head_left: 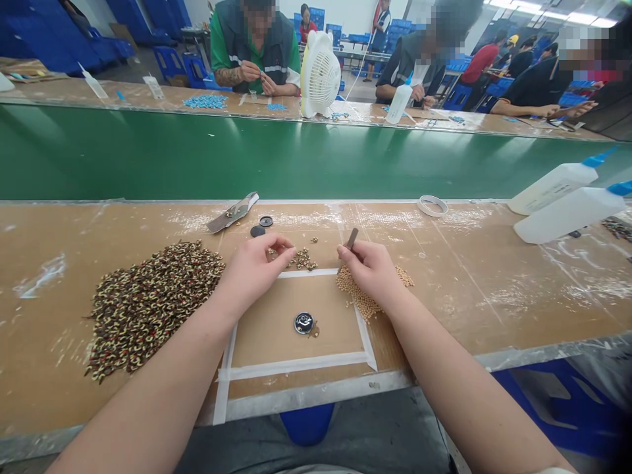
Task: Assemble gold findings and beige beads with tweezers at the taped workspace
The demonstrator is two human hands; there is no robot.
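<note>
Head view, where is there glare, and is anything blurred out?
Head view: glare marks the worktable, green panel and dark disc; head view: ceiling lights glow upper right; head view: blocky pixels mask the nearest co-workers' heads; head view: left hand and right hand look fairly sharp.

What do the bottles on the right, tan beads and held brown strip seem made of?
Bottles: likely smooth plastic, being milky, translucent. Tan beads: perhaps wood or plastic; their even, dull colour leaves it open. Brown strip: possibly matte wood or plastic, thin and straight.
</note>
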